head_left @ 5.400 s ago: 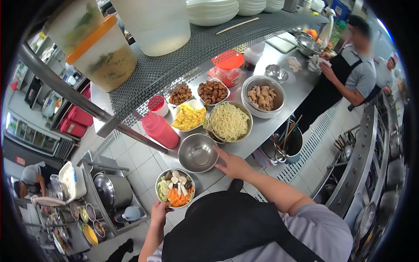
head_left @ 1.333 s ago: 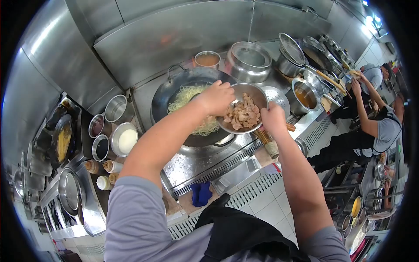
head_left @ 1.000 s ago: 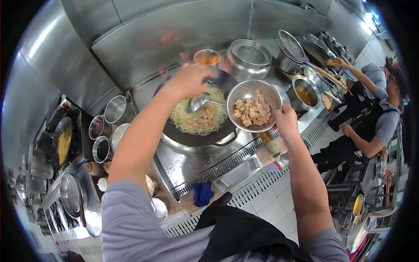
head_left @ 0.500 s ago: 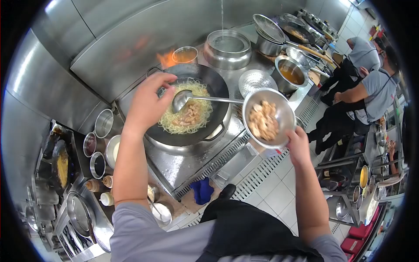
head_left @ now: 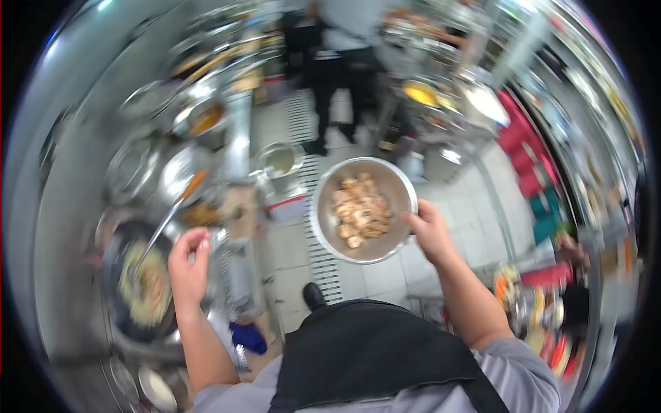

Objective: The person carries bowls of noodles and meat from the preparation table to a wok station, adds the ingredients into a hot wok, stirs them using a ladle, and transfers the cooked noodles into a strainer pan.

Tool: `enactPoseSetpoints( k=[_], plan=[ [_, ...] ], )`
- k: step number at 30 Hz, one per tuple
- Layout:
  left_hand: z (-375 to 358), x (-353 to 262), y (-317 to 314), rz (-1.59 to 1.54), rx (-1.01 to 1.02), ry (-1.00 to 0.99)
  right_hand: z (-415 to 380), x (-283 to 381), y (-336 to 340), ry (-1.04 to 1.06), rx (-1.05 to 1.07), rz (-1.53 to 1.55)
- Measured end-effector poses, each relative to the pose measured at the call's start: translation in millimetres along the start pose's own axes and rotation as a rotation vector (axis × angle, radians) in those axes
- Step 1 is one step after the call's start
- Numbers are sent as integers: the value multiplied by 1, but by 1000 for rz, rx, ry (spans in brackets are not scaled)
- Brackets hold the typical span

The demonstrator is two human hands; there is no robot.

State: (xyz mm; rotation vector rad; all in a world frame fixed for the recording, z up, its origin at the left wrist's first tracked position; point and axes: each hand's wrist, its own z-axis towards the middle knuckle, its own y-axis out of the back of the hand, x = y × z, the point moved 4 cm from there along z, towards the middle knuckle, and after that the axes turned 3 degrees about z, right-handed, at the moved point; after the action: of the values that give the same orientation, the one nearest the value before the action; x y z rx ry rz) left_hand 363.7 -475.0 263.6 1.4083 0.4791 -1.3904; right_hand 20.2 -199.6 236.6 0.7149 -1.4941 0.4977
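Note:
My right hand (head_left: 428, 230) grips the right rim of a round steel bowl (head_left: 330, 237), which is held over the floor. Inside the bowl lie browned pieces of meat (head_left: 359, 210). Near the wok, my left hand (head_left: 189, 265) is raised with its fingers slightly curled, thumb apart, and nothing in it. The black wok (head_left: 118, 258) at the left holds pale green noodles (head_left: 148, 313) with some meat on them. A ladle (head_left: 165, 221) with an orange-brown handle end rests in the wok. The view is blurred by motion.
A pot of brown liquid (head_left: 206, 118), strainers and a steel pot (head_left: 281, 162) stand beyond the wok. Two people in dark trousers (head_left: 337, 89) stand ahead. Shelves with food containers line the right. A blue cloth (head_left: 248, 338) hangs at the stove's edge.
The view has swung right, so the wok now appears at the left. My left hand is no longer over the wok. The bowl has moved away from the wok with my right hand.

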Motion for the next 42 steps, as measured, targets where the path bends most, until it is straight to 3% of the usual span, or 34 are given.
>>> enactPoseSetpoints(
  k=[4,6,10,12,18,22,23,24,26,28,30,32,36,38,39,41,42],
  plan=[
    [-31,-53,-165,-74,466,-157,-104,-13,89,-203,-194,34],
    [-71,-77,-245,-210,718,-127,-160,-42,124,-216,-284,228],
    [-190,-118,-369,-234,1217,-43,-289,-82,183,-276,-558,286],
    [-243,-135,-414,-301,1293,-32,-340,-96,204,-280,-669,293],
    [-347,-202,-476,-252,1536,-62,-460,-112,252,-297,-950,370],
    [-406,-218,-502,-117,1709,-282,-521,-129,258,-366,-1203,311],
    [-422,-224,-508,-73,1769,-354,-534,-141,252,-345,-1220,464],
    [-433,-226,-515,-67,1770,-355,-546,-149,248,-323,-1230,617],
    [-460,-228,-528,-113,2001,-151,-577,-149,246,-374,-1265,701],
    [-477,-238,-541,-63,2042,-81,-599,-150,244,-433,-1291,784],
    [-488,-239,-549,-15,2078,-5,-619,-148,246,-311,-1453,695],
    [-490,-233,-554,-11,2096,-170,-634,-153,246,-370,-1462,678],
    [-467,-208,-549,35,2028,-116,-641,-156,247,-330,-1518,685],
    [-437,-174,-549,47,1881,311,-639,-152,248,-353,-1492,705],
    [-424,-162,-550,45,1876,308,-640,-150,248,-380,-1485,722],
    [-386,-138,-555,-97,1541,538,-640,-149,250,-447,-1426,743],
    [-376,-131,-564,-97,1541,537,-639,-150,250,-515,-1367,763]
  ],
)
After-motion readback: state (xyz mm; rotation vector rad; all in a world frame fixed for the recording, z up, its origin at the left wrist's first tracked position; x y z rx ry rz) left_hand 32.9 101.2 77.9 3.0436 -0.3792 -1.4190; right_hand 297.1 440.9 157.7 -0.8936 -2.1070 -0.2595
